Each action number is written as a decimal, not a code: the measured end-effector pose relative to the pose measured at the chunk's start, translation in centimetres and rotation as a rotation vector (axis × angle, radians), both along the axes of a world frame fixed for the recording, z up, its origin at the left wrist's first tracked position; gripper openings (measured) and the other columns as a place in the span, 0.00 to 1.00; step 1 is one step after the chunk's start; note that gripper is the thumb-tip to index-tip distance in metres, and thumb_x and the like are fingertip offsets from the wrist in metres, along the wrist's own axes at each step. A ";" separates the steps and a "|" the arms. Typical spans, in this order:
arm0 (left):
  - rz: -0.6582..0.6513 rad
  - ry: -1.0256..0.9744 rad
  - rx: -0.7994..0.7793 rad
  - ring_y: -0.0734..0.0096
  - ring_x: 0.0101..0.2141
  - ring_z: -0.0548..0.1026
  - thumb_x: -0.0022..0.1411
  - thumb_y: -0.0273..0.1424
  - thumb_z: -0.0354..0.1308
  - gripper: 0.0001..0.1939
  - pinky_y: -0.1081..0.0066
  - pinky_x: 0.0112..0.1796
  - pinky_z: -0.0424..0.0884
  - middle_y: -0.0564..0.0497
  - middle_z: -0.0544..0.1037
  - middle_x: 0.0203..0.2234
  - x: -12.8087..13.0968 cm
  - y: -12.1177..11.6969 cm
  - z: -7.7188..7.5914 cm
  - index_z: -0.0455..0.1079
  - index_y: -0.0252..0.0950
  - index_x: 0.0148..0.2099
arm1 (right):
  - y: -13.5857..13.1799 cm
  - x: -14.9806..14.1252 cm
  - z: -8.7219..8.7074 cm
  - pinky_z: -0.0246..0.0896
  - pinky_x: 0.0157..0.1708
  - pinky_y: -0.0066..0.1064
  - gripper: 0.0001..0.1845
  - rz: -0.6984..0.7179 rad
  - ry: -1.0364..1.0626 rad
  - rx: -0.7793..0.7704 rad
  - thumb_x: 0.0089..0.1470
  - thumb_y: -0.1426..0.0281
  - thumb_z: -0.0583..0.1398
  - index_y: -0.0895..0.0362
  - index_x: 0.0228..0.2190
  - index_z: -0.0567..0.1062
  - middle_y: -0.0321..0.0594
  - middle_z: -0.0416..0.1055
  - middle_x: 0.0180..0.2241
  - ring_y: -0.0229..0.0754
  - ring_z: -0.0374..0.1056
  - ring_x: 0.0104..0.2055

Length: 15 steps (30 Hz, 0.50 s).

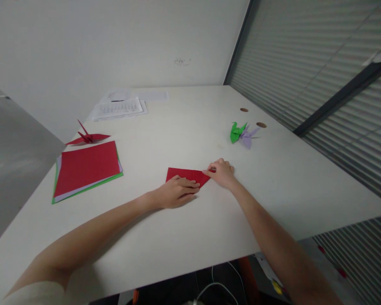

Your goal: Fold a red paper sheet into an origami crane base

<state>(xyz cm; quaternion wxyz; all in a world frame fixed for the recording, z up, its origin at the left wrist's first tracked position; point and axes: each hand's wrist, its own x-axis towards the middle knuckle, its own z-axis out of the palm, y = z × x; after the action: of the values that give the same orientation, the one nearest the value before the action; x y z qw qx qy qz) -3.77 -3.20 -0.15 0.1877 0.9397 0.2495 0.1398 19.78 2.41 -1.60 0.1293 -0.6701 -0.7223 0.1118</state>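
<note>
A folded piece of red origami paper (pixel 181 173) lies on the white table in front of me. My left hand (pixel 177 191) rests flat across its lower part, fingers stretched to the right, hiding some of the near edge. At the paper's right corner, my right hand (pixel 221 172) pinches the red paper between thumb and fingertips. The corner is partly covered by those fingers.
To the left is a stack of red, lilac and green sheets (pixel 89 167), with a red paper crane (pixel 88 138) behind it. A green crane (pixel 236 132) and a lilac crane (pixel 247 137) stand right. Printed papers (pixel 120 108) lie at the back; blinds (pixel 320 55) border the right.
</note>
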 end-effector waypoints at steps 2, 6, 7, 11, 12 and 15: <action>0.003 0.012 0.042 0.60 0.55 0.71 0.70 0.36 0.49 0.17 0.60 0.49 0.64 0.44 0.74 0.54 0.0 -0.1 0.1 0.70 0.38 0.55 | -0.3 -0.4 0.0 0.53 0.48 0.48 0.12 0.024 0.002 0.002 0.52 0.55 0.63 0.50 0.29 0.79 0.44 0.67 0.41 0.53 0.62 0.48; 0.050 -0.015 0.081 0.62 0.46 0.76 0.70 0.34 0.48 0.15 0.62 0.45 0.67 0.46 0.79 0.47 0.1 -0.3 -0.2 0.74 0.38 0.50 | -0.9 -1.2 0.0 0.53 0.49 0.46 0.13 0.066 0.002 0.010 0.54 0.55 0.61 0.50 0.29 0.78 0.44 0.67 0.42 0.52 0.61 0.48; 0.073 -0.037 0.079 0.64 0.44 0.76 0.71 0.32 0.48 0.15 0.63 0.44 0.67 0.46 0.79 0.44 0.2 -0.3 -0.3 0.75 0.37 0.49 | -1.0 -1.3 0.0 0.53 0.49 0.46 0.13 0.070 -0.001 0.009 0.55 0.55 0.61 0.50 0.29 0.78 0.44 0.67 0.42 0.52 0.61 0.48; 0.143 -0.106 0.083 0.63 0.43 0.75 0.68 0.27 0.51 0.13 0.62 0.43 0.70 0.45 0.79 0.43 0.5 -0.2 -1.2 0.76 0.37 0.47 | -1.3 -1.7 0.2 0.52 0.48 0.44 0.14 0.078 -0.003 0.000 0.56 0.54 0.60 0.50 0.30 0.78 0.44 0.68 0.42 0.51 0.61 0.48; 0.153 -0.117 0.096 0.61 0.46 0.74 0.68 0.26 0.52 0.12 0.60 0.45 0.71 0.44 0.77 0.46 0.5 -0.2 -1.4 0.77 0.37 0.47 | -1.3 -1.8 0.3 0.52 0.48 0.44 0.14 0.080 -0.003 -0.002 0.56 0.54 0.60 0.50 0.30 0.78 0.44 0.68 0.42 0.51 0.61 0.47; 0.166 -0.126 0.149 0.55 0.55 0.69 0.66 0.26 0.54 0.11 0.53 0.52 0.68 0.43 0.73 0.54 0.5 -0.3 -1.8 0.77 0.38 0.45 | -1.4 -1.9 0.5 0.51 0.48 0.44 0.15 0.086 -0.011 -0.010 0.56 0.54 0.60 0.50 0.30 0.78 0.43 0.68 0.41 0.51 0.60 0.47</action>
<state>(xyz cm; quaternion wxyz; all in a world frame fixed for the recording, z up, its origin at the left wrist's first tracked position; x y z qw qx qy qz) -3.28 -3.47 -1.99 0.1202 0.9165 0.3031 0.2316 17.91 1.06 -1.15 0.1170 -0.6397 -0.7506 0.1170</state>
